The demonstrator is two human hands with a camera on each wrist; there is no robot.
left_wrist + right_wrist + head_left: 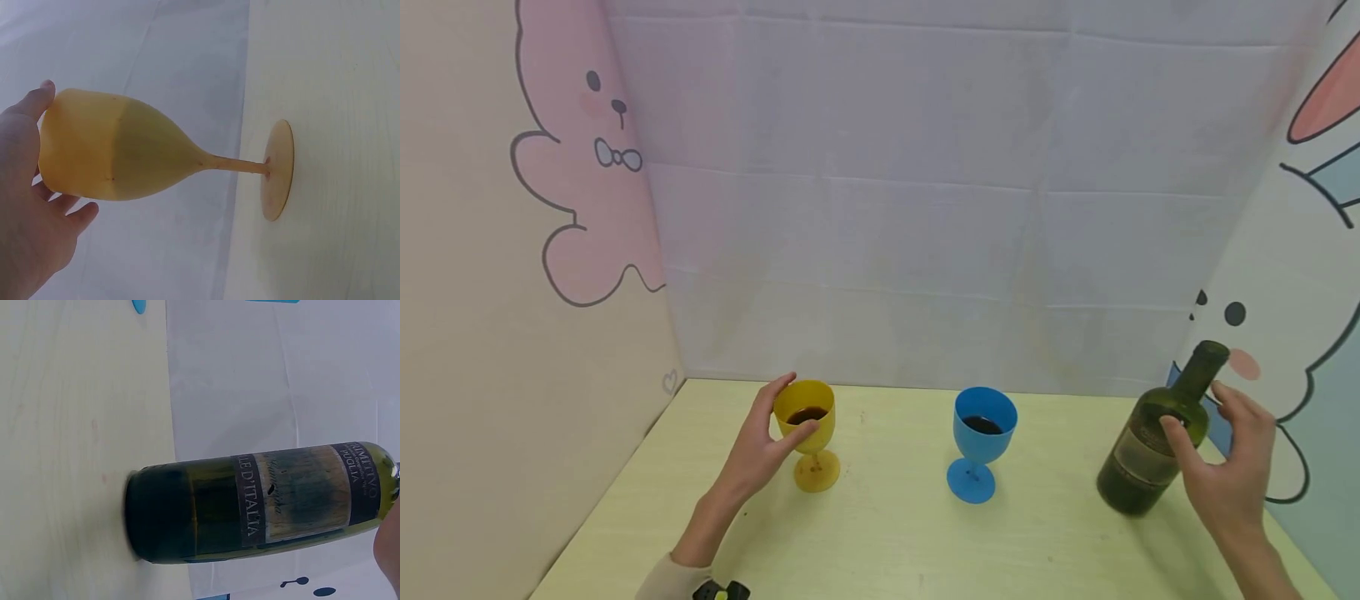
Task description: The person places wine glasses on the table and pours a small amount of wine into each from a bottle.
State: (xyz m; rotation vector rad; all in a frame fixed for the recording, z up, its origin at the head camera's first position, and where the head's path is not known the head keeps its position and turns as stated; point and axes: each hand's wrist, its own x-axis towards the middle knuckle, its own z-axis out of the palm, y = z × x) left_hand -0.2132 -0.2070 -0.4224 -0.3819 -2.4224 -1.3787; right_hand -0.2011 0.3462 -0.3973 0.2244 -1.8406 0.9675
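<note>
A yellow goblet (817,472) with dark liquid in it stands upright on the table. My left hand (765,442) is spread round its bowl (119,147), thumb in front and a finger along the far side; the lower fingers stand apart from it. To the right is a blue goblet (974,480), also with dark liquid, no hand near it. At the far right stands a green wine bottle (1138,458), its label (306,494) showing in the right wrist view. My right hand (1232,458) is beside its shoulder, thumb in front, fingers loosely extended by the neck.
The pale yellow table (887,542) ends at a white sheet (887,208) hanging behind it. Side walls with cartoon animals rise at the left (580,167) and right (1285,333), the right one close to the bottle and hand.
</note>
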